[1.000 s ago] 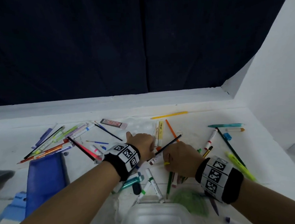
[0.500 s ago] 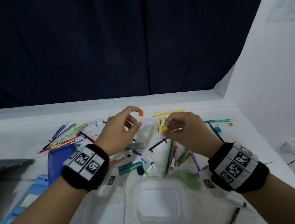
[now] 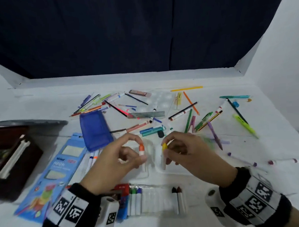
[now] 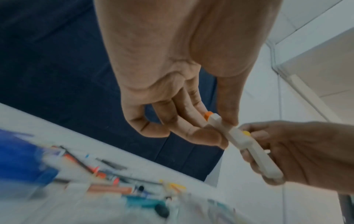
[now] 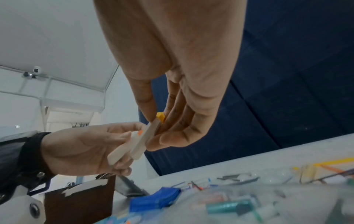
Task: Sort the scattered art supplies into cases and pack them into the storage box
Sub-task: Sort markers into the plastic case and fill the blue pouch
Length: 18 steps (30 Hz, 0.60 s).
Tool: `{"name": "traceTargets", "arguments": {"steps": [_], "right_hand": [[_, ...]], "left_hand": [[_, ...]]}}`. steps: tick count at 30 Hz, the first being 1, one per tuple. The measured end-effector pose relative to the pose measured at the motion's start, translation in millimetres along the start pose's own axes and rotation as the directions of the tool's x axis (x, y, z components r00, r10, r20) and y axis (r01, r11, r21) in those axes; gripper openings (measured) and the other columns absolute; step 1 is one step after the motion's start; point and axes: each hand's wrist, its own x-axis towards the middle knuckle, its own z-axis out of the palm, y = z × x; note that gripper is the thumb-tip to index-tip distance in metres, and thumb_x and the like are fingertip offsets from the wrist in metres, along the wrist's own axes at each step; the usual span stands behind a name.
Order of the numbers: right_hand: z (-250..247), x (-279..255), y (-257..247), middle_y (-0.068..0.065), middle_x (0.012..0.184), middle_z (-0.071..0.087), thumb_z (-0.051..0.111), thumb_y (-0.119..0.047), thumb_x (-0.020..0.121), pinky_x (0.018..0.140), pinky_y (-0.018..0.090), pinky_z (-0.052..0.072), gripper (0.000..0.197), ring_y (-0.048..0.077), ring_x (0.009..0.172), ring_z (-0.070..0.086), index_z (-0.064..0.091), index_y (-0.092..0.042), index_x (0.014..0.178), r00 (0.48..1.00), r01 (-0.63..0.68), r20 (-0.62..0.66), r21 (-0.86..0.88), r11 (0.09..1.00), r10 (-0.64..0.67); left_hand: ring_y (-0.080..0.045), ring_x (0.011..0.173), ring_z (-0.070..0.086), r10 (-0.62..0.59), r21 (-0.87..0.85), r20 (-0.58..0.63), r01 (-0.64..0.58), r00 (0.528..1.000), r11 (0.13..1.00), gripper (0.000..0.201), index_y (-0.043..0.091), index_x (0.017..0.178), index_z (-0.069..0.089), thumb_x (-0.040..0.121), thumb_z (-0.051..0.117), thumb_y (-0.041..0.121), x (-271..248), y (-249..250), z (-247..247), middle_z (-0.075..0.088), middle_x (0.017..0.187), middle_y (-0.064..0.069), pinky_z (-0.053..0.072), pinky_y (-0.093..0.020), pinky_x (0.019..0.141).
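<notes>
- Orange-capped white marker [image 3: 142,150] sat pinched upright between thumb and fingers of the left hand [image 3: 113,162], raised off the white tabletop [image 3: 256,167].
- Beside it, the right hand [image 3: 187,151] pinched a yellow-capped white marker [image 3: 164,154] in the same way; in the wrist views the two barrels crossed close together, and I could not tell whether they touched.
- A second earlier both hands had been down among the scattered pens; half a second earlier they were lifting with these markers, and by this moment they had drawn back toward the body.
- That placed them above the clear plastic marker sleeve [image 3: 152,201] lying near the wrists, which already held red, green, blue, black and brown markers with open slots between; my judgement is that two more were about to be slotted in.
- Many pens and pencils lay beyond the hands, so the sorting looked early.
- Left of the left hand lay a blue cardboard pack [image 3: 60,167] printed "NEON", its smaller brand word too blurred to read, with a blue fabric pouch [image 3: 95,130] beyond and a dark brown storage box [image 3: 14,159] farther left.
</notes>
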Motion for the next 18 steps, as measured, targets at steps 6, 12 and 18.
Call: {"name": "traceTargets", "arguments": {"steps": [6, 12, 18], "right_hand": [[43, -18, 19, 0.004, 0.074, 0.073, 0.065, -0.012, 0.09, 0.067, 0.029, 0.057, 0.005, 0.017, 0.07, 0.072, 0.062, -0.015, 0.088, 0.984, -0.107, 0.131, -0.08, 0.991, 0.117], [73, -20, 43, 0.007, 0.071, 0.074, 0.061, -0.01, 0.091, 0.073, 0.043, 0.059, 0.005, 0.024, 0.07, 0.071, 0.059, -0.01, 0.087, 0.958, -0.17, 0.208, -0.144, 0.975, 0.198], [81, -15, 53, 0.01, 0.075, 0.074, 0.059, -0.01, 0.093, 0.072, 0.04, 0.06, 0.005, 0.02, 0.065, 0.072, 0.059, -0.012, 0.088, 0.95, -0.185, 0.206, -0.226, 0.956, 0.233]], "left_hand": [[-0.012, 0.065, 0.065, -0.146, 0.062, 0.116, 0.139, 0.983, 0.988, 0.023, 0.023, 0.098, 0.063, 0.083, 0.08, 0.028, -40, -37, 14, 0.071, 0.071, -0.002, 0.056, -0.035, 0.068], [-0.014, 0.073, 0.069, -0.183, 0.117, 0.147, 0.167, 0.972, 0.979, 0.019, 0.025, 0.091, 0.067, 0.081, 0.083, 0.026, -48, -55, 21, 0.071, 0.079, -0.001, 0.057, -0.033, 0.074], [-0.004, 0.08, 0.059, -0.141, 0.413, 0.134, 0.074, 0.981, 0.908, 0.017, 0.03, 0.1, 0.072, 0.087, 0.075, 0.02, -45, -66, 25, 0.062, 0.086, 0.013, 0.04, -0.006, 0.072]]}}
